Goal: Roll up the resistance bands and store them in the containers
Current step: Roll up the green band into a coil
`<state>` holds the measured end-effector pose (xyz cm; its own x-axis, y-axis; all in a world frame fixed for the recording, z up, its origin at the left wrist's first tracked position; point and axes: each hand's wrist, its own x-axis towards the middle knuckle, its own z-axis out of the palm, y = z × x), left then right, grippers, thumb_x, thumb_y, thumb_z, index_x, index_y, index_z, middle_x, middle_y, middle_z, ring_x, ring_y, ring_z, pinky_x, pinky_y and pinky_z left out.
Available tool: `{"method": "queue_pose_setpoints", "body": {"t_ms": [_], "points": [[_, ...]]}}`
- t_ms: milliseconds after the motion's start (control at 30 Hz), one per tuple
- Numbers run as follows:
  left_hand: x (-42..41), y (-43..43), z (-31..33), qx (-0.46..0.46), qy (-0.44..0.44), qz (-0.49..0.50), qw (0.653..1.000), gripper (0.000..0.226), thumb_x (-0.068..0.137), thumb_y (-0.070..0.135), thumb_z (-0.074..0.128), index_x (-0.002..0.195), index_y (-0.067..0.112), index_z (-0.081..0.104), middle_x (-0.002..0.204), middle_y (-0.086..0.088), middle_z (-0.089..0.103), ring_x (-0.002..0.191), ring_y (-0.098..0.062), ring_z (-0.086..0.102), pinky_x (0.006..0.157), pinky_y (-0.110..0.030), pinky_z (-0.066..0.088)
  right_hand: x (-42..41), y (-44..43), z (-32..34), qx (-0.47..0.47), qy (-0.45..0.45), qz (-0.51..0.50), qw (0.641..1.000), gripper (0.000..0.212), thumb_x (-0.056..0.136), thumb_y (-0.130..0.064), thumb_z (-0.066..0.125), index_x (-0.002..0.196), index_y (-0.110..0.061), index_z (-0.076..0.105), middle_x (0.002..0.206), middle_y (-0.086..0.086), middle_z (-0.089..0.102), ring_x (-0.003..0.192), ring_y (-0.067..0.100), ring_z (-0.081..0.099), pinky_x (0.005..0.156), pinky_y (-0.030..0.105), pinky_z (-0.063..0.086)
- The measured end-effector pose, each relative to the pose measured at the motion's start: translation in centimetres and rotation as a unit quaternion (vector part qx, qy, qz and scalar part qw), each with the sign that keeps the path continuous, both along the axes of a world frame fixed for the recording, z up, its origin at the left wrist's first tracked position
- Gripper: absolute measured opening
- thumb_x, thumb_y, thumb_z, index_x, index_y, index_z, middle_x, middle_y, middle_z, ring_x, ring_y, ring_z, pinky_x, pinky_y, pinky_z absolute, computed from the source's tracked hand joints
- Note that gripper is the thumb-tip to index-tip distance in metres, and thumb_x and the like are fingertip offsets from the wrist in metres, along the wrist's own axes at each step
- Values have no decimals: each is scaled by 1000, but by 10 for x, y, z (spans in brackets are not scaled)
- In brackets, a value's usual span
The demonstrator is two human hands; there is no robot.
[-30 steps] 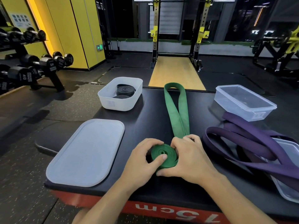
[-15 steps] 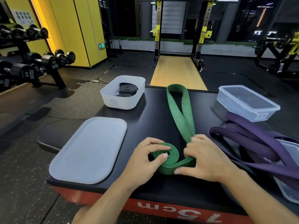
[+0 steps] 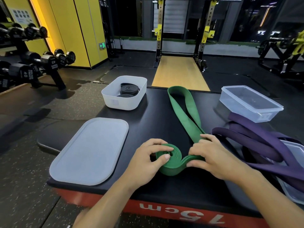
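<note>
Low in the centre of the frame both hands work on a green resistance band that lies on the black desk. The left hand has its fingers curled together around the coiled end of the band, thumb tip pressing on top of the spiral and the other fingers wrapped over its far edge, so the coil stands on its edge against the desk top. Just to the right, the right hand is clamped on the band where it leaves the coil, thumb beneath and the other fingers over the doubled strap. From there the unrolled part runs up the frame as a long flat loop whose far end lies near the desk's back edge. In the upper left of the desk stands a white open container holding rolled black bands. Below it, at lower left, a translucent lid lies flat, reaching the desk's near corner. At upper right sits a clear empty container. Just below it, a loose heap of purple bands sprawls along the right edge, partly draped over another clear container of which only a rim shows. The purple heap lies just beside the right hand; whether they touch cannot be told
</note>
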<state>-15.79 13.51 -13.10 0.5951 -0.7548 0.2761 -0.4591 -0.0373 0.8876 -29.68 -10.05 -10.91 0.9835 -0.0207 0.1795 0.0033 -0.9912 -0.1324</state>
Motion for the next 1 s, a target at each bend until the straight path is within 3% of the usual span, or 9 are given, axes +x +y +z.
{"method": "queue_pose_setpoints", "body": {"t_ms": [167,267,367,533,633,700,767,867,1000], "points": [[2,1,0,3,3,-6,1000,23,94,26,70,113,35,79,126,23,64,127,-8,58,107,-37,49,13,0,5,-12,9,9,1000,45,84,-81,42,94,-41,61,84,-21,56,92,-7,48,120,28,10],[0,3,2,4,13,-10,1000,28,96,19,72,120,33,73,125,20,68,123,-6,61,107,-35,50,20,1,10,11,28,8,1000,53,79,-81,52,117,-45,57,106,-29,61,105,-11,51,122,24,10],[-2,4,5,13,40,-13,999,33,96,23,73,124,35,60,124,17,70,120,-8,64,108,-41,49,17,4,10,56,46,12,997,75,78,-78,60,144,-47,43,131,-31,57,117,-11,50,117,22,26],[-2,3,5,1,49,-4,999,47,92,30,76,129,45,51,134,16,60,123,-9,62,108,-40,50,10,14,11,102,63,15,993,75,86,-50,78,150,-53,37,122,-35,56,117,-7,50,109,25,39],[0,4,5,-12,70,-10,997,54,89,29,79,127,52,47,139,3,51,122,-10,63,107,-33,51,15,19,20,167,122,34,978,94,87,-31,81,157,-53,22,148,-34,45,133,-9,45,115,24,35],[1,5,4,-13,88,-23,996,57,89,30,80,128,53,45,139,-7,53,123,-10,63,106,-30,51,19,22,27,187,157,50,968,95,86,-23,80,158,-50,24,154,-31,39,139,-12,37,119,23,32],[1,4,3,-17,101,-30,994,55,89,32,80,129,49,47,138,-5,54,124,-13,63,107,-34,52,22,23,31,200,172,58,963,96,85,-20,80,157,-51,26,149,-32,41,134,-12,41,115,22,35],[1,0,1,-27,103,-25,994,43,87,34,80,122,39,55,126,3,58,122,-16,63,105,-41,54,25,23,36,208,197,67,956,100,85,-14,79,160,-45,22,127,-36,38,110,-9,48,98,13,39],[0,-1,1,-21,70,8,997,26,89,30,82,108,29,64,110,9,69,110,-14,68,99,-34,56,31,25,43,203,214,59,954,95,81,-13,82,157,-40,31,120,-25,38,98,2,51,88,13,43]]}}
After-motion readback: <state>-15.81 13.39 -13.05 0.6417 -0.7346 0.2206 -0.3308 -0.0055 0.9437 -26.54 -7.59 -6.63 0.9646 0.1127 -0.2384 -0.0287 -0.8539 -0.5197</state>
